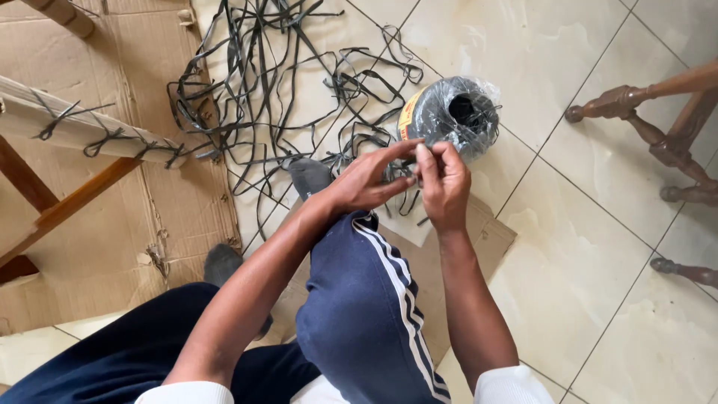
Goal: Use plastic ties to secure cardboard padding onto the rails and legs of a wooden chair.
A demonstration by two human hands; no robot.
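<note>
Black strap is pinched between the fingertips of the left hand and the right hand, just in front of the wrapped black roll. Beyond the roll, loose black strips lie tangled on the tile floor. Far left of the roll stands a wooden frame on cardboard.
</note>
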